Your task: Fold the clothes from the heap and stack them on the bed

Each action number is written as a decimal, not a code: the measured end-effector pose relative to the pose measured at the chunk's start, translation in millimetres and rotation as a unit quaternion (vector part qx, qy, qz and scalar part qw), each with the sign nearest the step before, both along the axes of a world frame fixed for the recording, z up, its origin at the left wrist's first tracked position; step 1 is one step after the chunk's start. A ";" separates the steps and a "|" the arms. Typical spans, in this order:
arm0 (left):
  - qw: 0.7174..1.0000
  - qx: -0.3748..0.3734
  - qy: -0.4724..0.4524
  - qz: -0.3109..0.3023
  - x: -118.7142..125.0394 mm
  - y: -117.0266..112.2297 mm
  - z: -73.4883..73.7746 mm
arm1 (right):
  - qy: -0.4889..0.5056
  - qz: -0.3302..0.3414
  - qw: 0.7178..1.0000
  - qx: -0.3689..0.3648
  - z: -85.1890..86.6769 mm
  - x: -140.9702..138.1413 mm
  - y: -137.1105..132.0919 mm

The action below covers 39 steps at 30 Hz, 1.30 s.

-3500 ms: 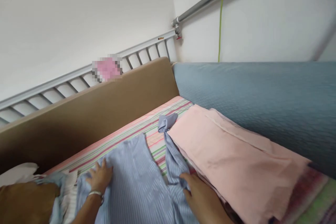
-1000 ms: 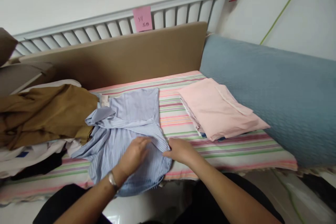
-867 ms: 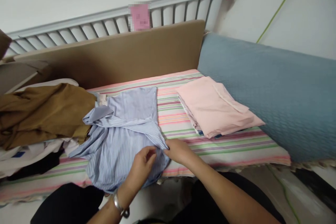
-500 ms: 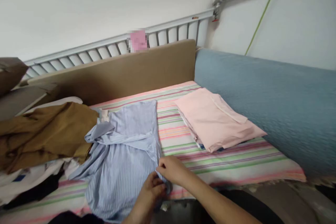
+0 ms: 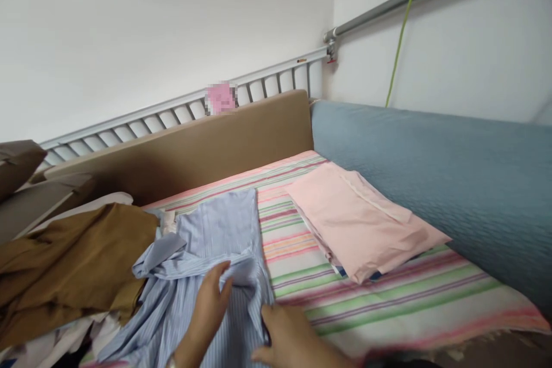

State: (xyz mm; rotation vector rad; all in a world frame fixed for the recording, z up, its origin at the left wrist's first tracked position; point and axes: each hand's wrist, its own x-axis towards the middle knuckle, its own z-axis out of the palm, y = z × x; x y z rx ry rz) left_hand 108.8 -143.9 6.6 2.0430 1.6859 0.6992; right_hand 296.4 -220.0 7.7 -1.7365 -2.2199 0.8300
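Observation:
A blue-and-white striped shirt [image 5: 218, 213] lies in front of me on the striped bedspread, its upper part flat and its lower part rumpled. My left hand [image 5: 210, 302] is over the middle of the shirt, fingers apart, with the fingertips near a crosswise fold. At the shirt's right edge is my right hand [image 5: 293, 336], its thumb and forefinger apart beside the cloth. The other fingers of that hand are hidden, and the shirt's bottom runs out of view.
Folded pink cloth [image 5: 349, 215] lies on the striped bedspread [image 5: 297, 282] at right. Brown clothing [image 5: 81, 259] is heaped at left over lighter pieces. A brown headboard [image 5: 194, 161], a blue padded side [image 5: 431, 161] and a radiator [image 5: 164, 118] border the bed.
Both hands were together at the shirt's lower right edge. They have parted: the left moved up and left over the shirt, and the right stays by the edge. The view has tilted up.

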 end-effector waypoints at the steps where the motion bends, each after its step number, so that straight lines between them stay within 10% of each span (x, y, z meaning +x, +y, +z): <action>1: 0.997 0.013 0.077 -0.015 -1.2 16.8 3.0 | -0.033 0.008 0.999 -0.011 1.2 -4.4 0.4; 7: 0.960 -0.031 0.276 -0.036 3.7 70.9 3.6 | -0.112 0.031 0.993 -0.018 3.9 -17.6 14.1; 15: 0.966 -0.039 0.254 -0.025 -24.6 60.7 26.4 | -0.077 0.045 0.996 0.031 3.9 -11.1 18.2; 21: 0.951 -0.099 0.292 -0.004 -51.9 61.8 12.1 | -0.094 0.062 0.994 0.011 -0.7 -19.1 17.7; 30: 0.924 -0.126 0.359 -0.020 -43.5 67.9 22.7 | -0.064 0.066 0.995 0.031 5.3 -22.9 16.9; 39: 0.923 -0.115 0.365 -0.044 -27.9 83.7 37.0 | 0.098 0.153 0.982 -0.058 -30.1 -6.7 27.6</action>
